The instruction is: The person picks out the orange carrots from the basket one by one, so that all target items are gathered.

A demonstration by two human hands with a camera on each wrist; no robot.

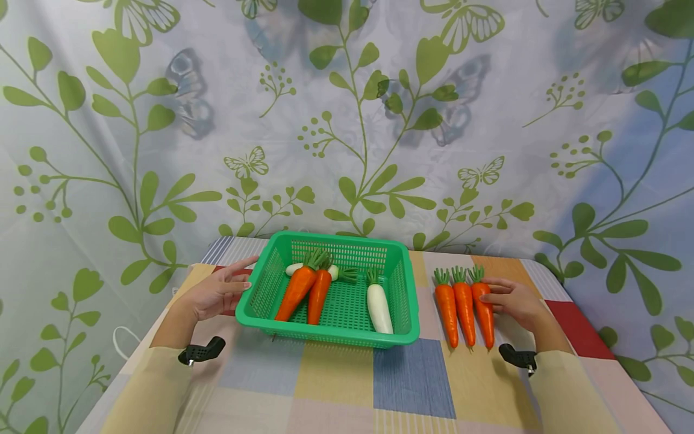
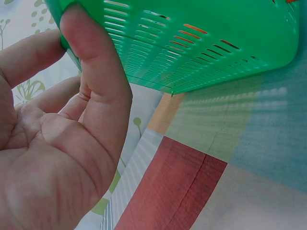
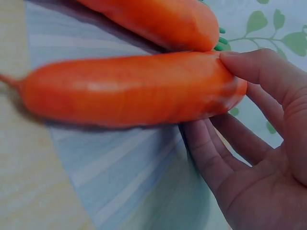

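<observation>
My left hand [image 1: 219, 293] is at the left side of a green plastic basket [image 1: 325, 330], its fairly straight fingers and thumb touching the outer rim. In the left wrist view, the thumb tip overlaps the basket's slotted wall [image 2: 144, 57]. My right hand [image 1: 515, 301] pinches the rightmost carrot [image 1: 482, 307] near its leafy top, thumb on one side and fingers on the other. Left of it on the cloth lie a middle carrot [image 1: 464, 307] and a left carrot [image 1: 446, 307], side by side, tops away from me.
Inside the basket, two carrots [image 1: 298, 290] [image 1: 318, 295] lie over a white radish [image 1: 294, 269]. Another white radish [image 1: 379, 308] lies at its right. A patchwork tablecloth [image 1: 331, 374] covers the table, and a leaf-patterned curtain [image 1: 325, 120] hangs behind.
</observation>
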